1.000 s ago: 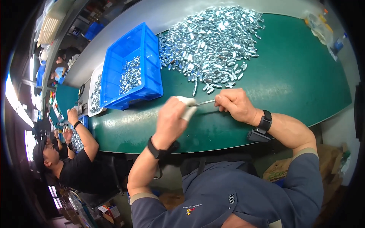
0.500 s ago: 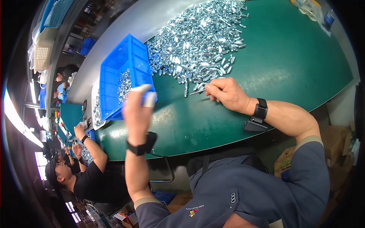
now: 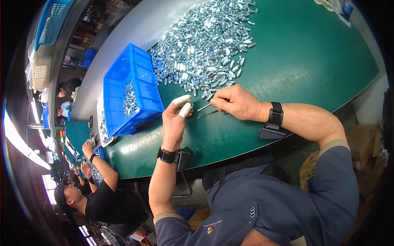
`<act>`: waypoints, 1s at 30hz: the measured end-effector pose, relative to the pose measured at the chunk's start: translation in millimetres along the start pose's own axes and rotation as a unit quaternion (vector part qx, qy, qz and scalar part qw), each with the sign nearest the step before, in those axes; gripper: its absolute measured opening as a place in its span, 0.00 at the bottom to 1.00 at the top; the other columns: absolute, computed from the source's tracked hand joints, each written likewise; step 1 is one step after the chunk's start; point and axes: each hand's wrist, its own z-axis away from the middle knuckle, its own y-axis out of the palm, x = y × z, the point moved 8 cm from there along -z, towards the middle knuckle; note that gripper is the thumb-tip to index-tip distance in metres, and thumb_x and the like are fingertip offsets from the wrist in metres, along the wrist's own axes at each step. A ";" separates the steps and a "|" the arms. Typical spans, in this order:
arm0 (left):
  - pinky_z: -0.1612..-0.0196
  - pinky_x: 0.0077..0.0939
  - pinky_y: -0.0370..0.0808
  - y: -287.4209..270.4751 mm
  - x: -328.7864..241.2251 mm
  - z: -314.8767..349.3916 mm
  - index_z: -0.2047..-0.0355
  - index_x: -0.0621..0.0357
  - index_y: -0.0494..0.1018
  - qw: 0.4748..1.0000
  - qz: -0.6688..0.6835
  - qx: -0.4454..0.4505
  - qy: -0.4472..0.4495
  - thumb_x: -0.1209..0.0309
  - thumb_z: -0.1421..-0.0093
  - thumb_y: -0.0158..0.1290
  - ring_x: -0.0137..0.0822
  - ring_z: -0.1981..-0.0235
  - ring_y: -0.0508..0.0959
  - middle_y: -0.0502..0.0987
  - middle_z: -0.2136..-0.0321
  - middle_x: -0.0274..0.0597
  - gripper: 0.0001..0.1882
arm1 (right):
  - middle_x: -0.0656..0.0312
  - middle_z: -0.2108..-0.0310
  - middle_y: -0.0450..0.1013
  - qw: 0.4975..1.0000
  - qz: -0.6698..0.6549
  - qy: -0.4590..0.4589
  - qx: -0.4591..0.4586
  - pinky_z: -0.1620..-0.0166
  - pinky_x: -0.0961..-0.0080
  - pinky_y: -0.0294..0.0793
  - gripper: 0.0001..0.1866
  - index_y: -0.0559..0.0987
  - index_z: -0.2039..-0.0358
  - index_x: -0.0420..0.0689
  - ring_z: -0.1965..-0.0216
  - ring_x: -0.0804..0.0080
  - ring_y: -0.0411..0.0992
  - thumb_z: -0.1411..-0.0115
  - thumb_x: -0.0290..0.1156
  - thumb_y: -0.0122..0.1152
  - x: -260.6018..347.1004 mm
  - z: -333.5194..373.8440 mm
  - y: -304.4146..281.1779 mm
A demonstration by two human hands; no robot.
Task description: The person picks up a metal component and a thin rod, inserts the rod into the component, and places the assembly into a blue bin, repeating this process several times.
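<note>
My left hand (image 3: 174,125) has white coverings on its thumb and forefinger. It is closed, pinching a small shiny metal piece (image 3: 191,104), mostly hidden by the fingertips. Just to the right, my right hand (image 3: 237,102) is closed around a thin metal rod (image 3: 204,107) whose tip points at my left fingertips without touching them. Beyond both hands spreads a big pile of small silvery metal pieces (image 3: 201,53). A blue plastic bin (image 3: 148,88) with more such pieces inside stands left of the pile.
The green tabletop (image 3: 283,74) has a curved front edge. A white tray (image 3: 107,140) of metal pieces sits left of the bin. A co-worker (image 3: 102,192) in black works at the left. Clear plastic bags (image 3: 336,8) lie at the far right, and cardboard boxes (image 3: 363,145) stand below.
My left hand has moved right, away from the bin, and now pinches a metal piece near the rod. My right hand has shifted slightly, still gripping the rod.
</note>
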 end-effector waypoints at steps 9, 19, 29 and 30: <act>0.59 0.21 0.82 18.6 7.3 22.2 0.51 0.59 0.76 0.975 0.221 0.005 -0.039 0.75 0.32 0.59 0.33 0.61 0.85 0.83 0.60 0.44 0.11 | 0.64 0.77 0.77 0.997 0.005 -0.048 -0.056 0.72 0.77 0.70 0.15 0.82 0.67 0.38 0.76 0.81 0.70 0.28 0.35 0.57 12.6 -0.6 -4.8; 0.58 0.22 0.83 22.2 24.7 27.3 0.50 0.59 0.75 0.942 0.332 -0.002 -0.047 0.75 0.32 0.58 0.35 0.61 0.85 0.83 0.58 0.46 0.11 | 0.65 0.79 0.75 0.995 -0.043 0.036 -0.079 0.73 0.79 0.70 0.16 0.82 0.67 0.38 0.78 0.82 0.69 0.27 0.37 0.56 -2.7 0.9 -11.1; 0.56 0.24 0.82 31.8 29.7 28.1 0.51 0.58 0.74 0.927 0.370 -0.014 -0.065 0.74 0.32 0.59 0.34 0.59 0.84 0.82 0.58 0.44 0.11 | 0.65 0.77 0.76 0.996 -0.037 0.045 -0.072 0.72 0.81 0.70 0.15 0.81 0.67 0.36 0.77 0.83 0.70 0.26 0.34 0.55 -1.0 0.0 -5.9; 0.56 0.24 0.82 34.0 29.9 28.2 0.51 0.58 0.74 0.926 0.370 -0.007 -0.073 0.74 0.32 0.59 0.34 0.59 0.84 0.82 0.58 0.43 0.11 | 0.65 0.77 0.76 0.994 -0.042 0.051 -0.087 0.72 0.81 0.70 0.15 0.81 0.67 0.36 0.76 0.83 0.71 0.26 0.33 0.55 -2.1 0.6 -6.5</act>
